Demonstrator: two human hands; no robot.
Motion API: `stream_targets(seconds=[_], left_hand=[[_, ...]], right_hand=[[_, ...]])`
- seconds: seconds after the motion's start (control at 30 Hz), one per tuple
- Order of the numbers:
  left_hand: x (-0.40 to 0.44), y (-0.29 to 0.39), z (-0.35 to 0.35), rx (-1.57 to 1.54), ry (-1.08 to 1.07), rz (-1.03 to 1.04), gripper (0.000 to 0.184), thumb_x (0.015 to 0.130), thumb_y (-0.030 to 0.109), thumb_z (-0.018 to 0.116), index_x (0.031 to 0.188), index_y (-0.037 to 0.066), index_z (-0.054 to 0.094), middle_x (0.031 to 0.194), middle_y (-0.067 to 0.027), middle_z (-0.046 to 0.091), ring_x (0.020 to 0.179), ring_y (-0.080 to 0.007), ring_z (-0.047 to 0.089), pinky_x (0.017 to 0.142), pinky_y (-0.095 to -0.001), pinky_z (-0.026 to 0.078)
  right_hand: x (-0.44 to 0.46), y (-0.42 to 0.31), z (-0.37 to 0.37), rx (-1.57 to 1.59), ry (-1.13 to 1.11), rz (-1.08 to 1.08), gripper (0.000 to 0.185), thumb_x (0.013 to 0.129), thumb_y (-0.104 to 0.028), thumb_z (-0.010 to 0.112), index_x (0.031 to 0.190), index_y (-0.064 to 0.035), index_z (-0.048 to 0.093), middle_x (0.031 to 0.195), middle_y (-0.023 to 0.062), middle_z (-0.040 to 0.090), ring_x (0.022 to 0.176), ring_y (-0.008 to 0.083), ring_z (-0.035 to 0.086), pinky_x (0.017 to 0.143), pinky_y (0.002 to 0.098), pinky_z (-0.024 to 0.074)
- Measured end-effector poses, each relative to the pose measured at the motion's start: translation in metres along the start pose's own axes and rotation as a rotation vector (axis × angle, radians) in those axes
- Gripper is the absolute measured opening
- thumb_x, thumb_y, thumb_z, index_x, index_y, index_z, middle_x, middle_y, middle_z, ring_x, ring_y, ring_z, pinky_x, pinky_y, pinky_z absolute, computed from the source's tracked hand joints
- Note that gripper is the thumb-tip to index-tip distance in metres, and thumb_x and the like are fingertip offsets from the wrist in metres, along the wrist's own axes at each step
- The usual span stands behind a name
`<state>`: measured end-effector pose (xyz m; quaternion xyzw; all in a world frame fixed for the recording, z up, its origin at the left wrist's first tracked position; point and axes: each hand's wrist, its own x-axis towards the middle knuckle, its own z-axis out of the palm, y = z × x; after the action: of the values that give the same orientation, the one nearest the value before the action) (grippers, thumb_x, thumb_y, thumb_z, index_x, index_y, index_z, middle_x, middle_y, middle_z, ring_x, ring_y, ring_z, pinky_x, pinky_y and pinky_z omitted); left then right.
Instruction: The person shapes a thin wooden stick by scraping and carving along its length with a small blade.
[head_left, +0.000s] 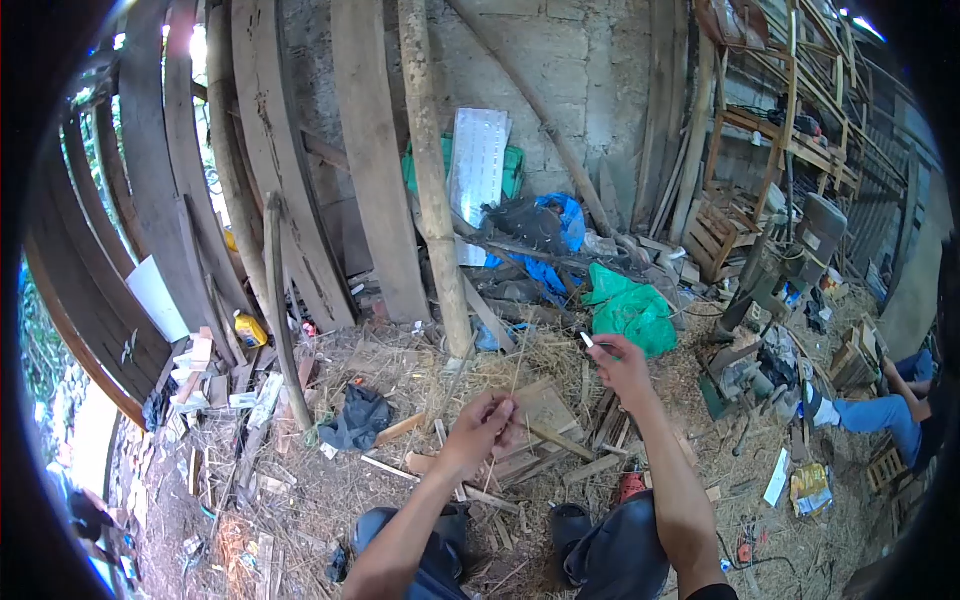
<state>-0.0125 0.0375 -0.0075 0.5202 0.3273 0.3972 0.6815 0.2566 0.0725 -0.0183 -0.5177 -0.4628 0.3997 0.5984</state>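
My left hand is closed in a pinch in front of me, above the littered ground. A thin, pale straw-like strip rises from its fingers. To the right and a little higher, my right hand is closed around a small, slim object with a white end. Most of that object is hidden by the fingers, so its kind cannot be made out. The two hands are apart. Below them, a flat wooden board lies among sticks and straw.
Planks and a pole lean at the back. A green plastic sheet lies beyond my right hand. A black bag and yellow bottle are left. Another person's blue-clad leg is at right, near a machine.
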Motion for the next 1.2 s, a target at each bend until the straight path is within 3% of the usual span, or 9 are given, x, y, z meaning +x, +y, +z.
stream_targets(seconds=[0.13,0.2,0.3,0.53,0.73,0.8,1.0,1.13,1.2], left_hand=[[0.017,0.0,-0.002,-0.154,0.105,0.036,0.016,0.096,0.014,0.053,0.104,0.001,0.053,0.078,-0.0036,0.056,0.07,-0.0117,0.057,0.063,-0.0236,0.047],[0.021,-0.006,-0.008,0.057,0.102,0.19,0.017,0.094,0.016,0.057,0.102,0.001,0.055,0.082,-0.0033,0.059,0.079,-0.0111,0.059,0.072,-0.0256,0.05],[0.025,-0.01,-0.011,0.143,0.111,0.27,0.018,0.093,0.015,0.059,0.101,0.0,0.056,0.084,-0.0035,0.06,0.078,-0.011,0.059,0.074,-0.0262,0.05],[0.032,-0.013,-0.017,0.097,0.213,0.27,0.012,0.092,0.011,0.058,0.095,0.0,0.056,0.08,-0.0034,0.06,0.072,-0.0094,0.057,0.066,-0.0239,0.048],[0.03,-0.003,-0.021,0.098,0.227,0.27,0.013,0.094,0.014,0.056,0.094,0.001,0.059,0.078,-0.0029,0.061,0.071,-0.0085,0.057,0.064,-0.0235,0.047],[0.03,0.005,-0.036,0.239,0.416,0.403,0.015,0.093,0.016,0.057,0.093,0.002,0.061,0.081,-0.0037,0.062,0.071,-0.0102,0.058,0.065,-0.0257,0.047],[0.017,0.02,-0.063,0.095,0.389,0.392,0.009,0.091,0.01,0.059,0.093,0.001,0.061,0.081,-0.003,0.061,0.069,-0.0096,0.055,0.065,-0.0245,0.045],[0.005,0.022,-0.06,0.409,0.242,0.275,0.007,0.086,0.004,0.061,0.091,-0.001,0.064,0.076,-0.004,0.064,0.067,-0.0107,0.057,0.064,-0.0248,0.046],[0.002,0.016,-0.051,0.956,0.197,0.369,0.006,0.085,0.005,0.063,0.089,0.002,0.065,0.078,-0.0042,0.066,0.068,-0.0108,0.057,0.064,-0.0256,0.045]], right_hand=[[-0.009,-0.009,0.033,-0.234,-0.058,-0.152,0.024,0.08,-0.013,0.072,0.097,0.0009,0.061,0.079,0.0031,0.064,0.07,0.0081,0.057,0.063,0.0233,0.0453],[-0.012,-0.004,0.042,-0.227,-0.101,-0.166,0.022,0.081,-0.014,0.071,0.096,0.0006,0.062,0.079,0.0032,0.065,0.071,0.0084,0.059,0.063,0.0245,0.045],[-0.019,-0.004,0.053,-0.469,-0.191,-0.222,0.018,0.081,-0.016,0.07,0.09,-0.0017,0.064,0.077,0.0038,0.065,0.069,0.0098,0.057,0.064,0.0279,0.0447],[-0.049,-0.024,0.075,-0.445,-0.464,-0.148,0.021,0.081,-0.019,0.069,0.095,-0.0028,0.066,0.078,0.0072,0.066,0.068,0.0145,0.057,0.064,0.0299,0.0447],[-0.051,-0.028,0.075,-0.653,-0.414,-0.225,0.021,0.079,-0.017,0.071,0.092,-0.002,0.066,0.077,0.015,0.064,0.066,0.0261,0.059,0.064,0.0342,0.0456],[-0.047,-0.029,0.068,-0.71,-0.382,-0.168,0.018,0.078,-0.015,0.07,0.09,-0.0019,0.066,0.076,0.0151,0.064,0.066,0.0286,0.059,0.062,0.0362,0.045],[-0.042,-0.032,0.051,-0.772,-0.121,-0.5,0.018,0.074,-0.012,0.074,0.086,-0.0013,0.066,0.079,0.0134,0.062,0.066,0.0316,0.059,0.057,0.0393,0.043],[-0.037,-0.038,0.041,-0.838,-0.018,-0.532,0.014,0.074,-0.006,0.07,0.086,-0.004,0.066,0.088,0.0099,0.062,0.075,0.0338,0.062,0.063,0.0422,0.0478],[-0.035,-0.038,0.036,-0.853,-0.033,-0.567,0.015,0.073,-0.006,0.07,0.087,-0.0052,0.065,0.09,0.0081,0.062,0.074,0.0334,0.062,0.063,0.0416,0.0484]])
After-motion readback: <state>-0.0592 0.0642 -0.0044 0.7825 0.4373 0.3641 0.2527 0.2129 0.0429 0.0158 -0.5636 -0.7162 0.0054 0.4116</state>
